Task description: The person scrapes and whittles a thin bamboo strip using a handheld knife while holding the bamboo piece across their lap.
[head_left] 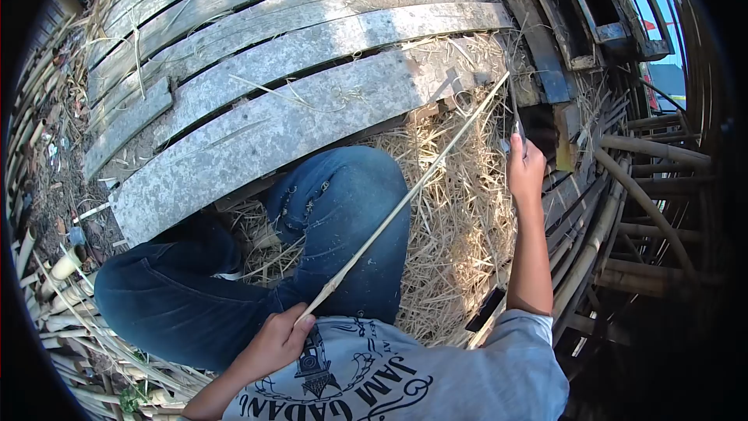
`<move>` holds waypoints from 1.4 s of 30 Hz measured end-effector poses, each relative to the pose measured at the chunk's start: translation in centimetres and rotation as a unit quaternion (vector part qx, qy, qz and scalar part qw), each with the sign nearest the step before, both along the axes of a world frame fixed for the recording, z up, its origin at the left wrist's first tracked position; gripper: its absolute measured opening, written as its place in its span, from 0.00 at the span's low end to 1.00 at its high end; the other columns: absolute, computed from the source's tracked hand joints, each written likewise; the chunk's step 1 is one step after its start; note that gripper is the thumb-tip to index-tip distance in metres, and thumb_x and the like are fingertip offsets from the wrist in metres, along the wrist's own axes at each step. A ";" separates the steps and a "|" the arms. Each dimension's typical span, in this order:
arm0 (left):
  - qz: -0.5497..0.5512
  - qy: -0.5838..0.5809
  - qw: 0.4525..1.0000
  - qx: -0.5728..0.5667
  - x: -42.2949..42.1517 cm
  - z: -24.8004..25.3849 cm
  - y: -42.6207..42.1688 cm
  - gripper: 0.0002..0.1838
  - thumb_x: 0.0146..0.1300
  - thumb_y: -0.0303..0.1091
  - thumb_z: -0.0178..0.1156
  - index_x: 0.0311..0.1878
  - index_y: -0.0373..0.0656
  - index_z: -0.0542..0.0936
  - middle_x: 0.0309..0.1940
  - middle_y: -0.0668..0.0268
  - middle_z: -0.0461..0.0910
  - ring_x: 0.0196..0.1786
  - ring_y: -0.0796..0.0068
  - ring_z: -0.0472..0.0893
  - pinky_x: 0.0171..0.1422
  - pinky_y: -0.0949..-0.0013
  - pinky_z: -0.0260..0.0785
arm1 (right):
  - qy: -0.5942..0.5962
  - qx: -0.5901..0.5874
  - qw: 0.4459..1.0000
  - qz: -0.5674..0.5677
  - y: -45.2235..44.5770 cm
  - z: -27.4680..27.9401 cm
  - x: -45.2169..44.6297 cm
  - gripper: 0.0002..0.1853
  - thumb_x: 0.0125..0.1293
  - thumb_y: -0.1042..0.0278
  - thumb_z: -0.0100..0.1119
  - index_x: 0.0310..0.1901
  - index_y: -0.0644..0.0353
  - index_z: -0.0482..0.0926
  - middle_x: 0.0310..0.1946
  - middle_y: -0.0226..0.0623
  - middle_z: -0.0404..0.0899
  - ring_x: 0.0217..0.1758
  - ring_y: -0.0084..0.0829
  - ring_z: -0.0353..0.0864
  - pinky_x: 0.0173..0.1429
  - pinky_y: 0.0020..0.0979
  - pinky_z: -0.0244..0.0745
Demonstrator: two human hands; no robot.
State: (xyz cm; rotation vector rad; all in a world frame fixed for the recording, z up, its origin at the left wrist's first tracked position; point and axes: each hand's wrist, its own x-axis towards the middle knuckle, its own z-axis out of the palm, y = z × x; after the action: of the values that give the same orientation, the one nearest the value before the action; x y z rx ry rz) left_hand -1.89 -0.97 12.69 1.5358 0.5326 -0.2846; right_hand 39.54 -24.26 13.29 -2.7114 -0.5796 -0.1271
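Observation:
My left hand (pixel 278 345) is closed around the lower end of a long, thin bamboo strip (pixel 413 189), close to my shirt. From there the strip slants up and right across my bent knee, and a node shows a little above the fist. My right hand (pixel 527 165), arm stretched forward, grips a knife (pixel 515 109) with its narrow blade pointing away from me. The strip's far tip lies close to the blade; whether they touch I cannot tell. Most of the knife's handle is hidden in my fingers.
Weathered wooden slats (pixel 265 136) with gaps form a platform before me. Pale shavings (pixel 456 234) cover the ground beside my knee. Bamboo poles (pixel 654 148) stand on the right, and cut bamboo pieces (pixel 66 265) are heaped at left. A dark flat object (pixel 487 309) lies near my right elbow.

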 end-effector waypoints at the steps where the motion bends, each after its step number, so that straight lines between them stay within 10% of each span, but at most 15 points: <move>1: 0.011 -0.012 1.000 0.000 0.0 0.0 0.1 0.15 0.78 0.37 0.47 0.37 0.34 0.71 0.17 0.50 0.66 0.19 0.57 0.68 0.28 0.58 0.63 | 0.054 0.040 0.997 -0.040 -0.5 -1.4 -1.0 0.30 0.76 0.45 0.49 0.23 0.65 0.71 0.13 0.38 0.67 0.17 0.27 0.64 0.24 0.35 0.62; 8: -0.072 0.046 0.988 -0.125 0.7 -2.6 0.6 0.17 0.78 0.38 0.45 0.36 0.33 0.69 0.18 0.56 0.64 0.22 0.67 0.64 0.30 0.61 0.62 | 0.259 0.337 0.905 -0.028 -0.1 -8.7 -16.2 0.32 0.71 0.35 0.51 0.26 0.60 0.70 0.14 0.28 0.67 0.14 0.19 0.68 0.18 0.24 0.60; 13: -0.052 0.054 0.977 -0.199 1.6 -2.2 0.1 0.21 0.81 0.44 0.40 0.33 0.38 0.68 0.20 0.70 0.62 0.24 0.78 0.61 0.29 0.69 0.57 | 0.132 0.065 0.958 0.247 0.7 -4.0 -14.5 0.37 0.54 0.23 0.63 0.23 0.59 0.72 0.13 0.35 0.70 0.15 0.35 0.75 0.22 0.33 0.69; 19: -0.034 0.054 0.960 -0.272 1.6 -3.6 -1.3 0.24 0.81 0.50 0.38 0.32 0.41 0.67 0.20 0.74 0.60 0.24 0.82 0.59 0.28 0.72 0.54 | 0.134 -0.088 0.932 0.325 4.6 1.0 -15.2 0.36 0.47 0.24 0.68 0.22 0.57 0.72 0.14 0.38 0.74 0.18 0.43 0.79 0.24 0.39 0.72; 29: -0.011 0.029 0.983 -0.181 1.7 -2.3 -1.9 0.26 0.81 0.49 0.38 0.31 0.38 0.68 0.18 0.72 0.64 0.23 0.79 0.63 0.29 0.68 0.60 | 0.014 -0.052 0.954 0.295 1.6 -3.2 -9.8 0.47 0.40 0.09 0.55 0.22 0.59 0.71 0.14 0.37 0.73 0.18 0.38 0.78 0.23 0.38 0.69; 35: -0.032 0.040 0.992 -0.119 0.1 -1.3 -1.0 0.21 0.80 0.43 0.43 0.34 0.35 0.69 0.17 0.61 0.64 0.22 0.73 0.64 0.29 0.62 0.61 | -0.045 -0.156 0.978 -0.133 -3.4 0.5 -2.7 0.34 0.68 0.35 0.53 0.28 0.69 0.77 0.20 0.51 0.78 0.25 0.52 0.79 0.36 0.44 0.73; 42: -0.042 0.028 0.991 -0.127 3.0 -1.3 -1.5 0.18 0.79 0.39 0.45 0.36 0.34 0.69 0.17 0.55 0.66 0.20 0.66 0.66 0.29 0.59 0.61 | 0.096 0.112 0.985 0.084 2.1 2.2 -14.4 0.44 0.57 0.16 0.51 0.22 0.61 0.69 0.12 0.26 0.63 0.16 0.19 0.66 0.21 0.29 0.59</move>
State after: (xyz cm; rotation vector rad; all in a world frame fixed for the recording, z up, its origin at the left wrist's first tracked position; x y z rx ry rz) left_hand 1.14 -2.50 11.34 1.3077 0.4581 -0.4447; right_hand 25.18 -22.15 15.52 -2.4119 -0.6886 0.1062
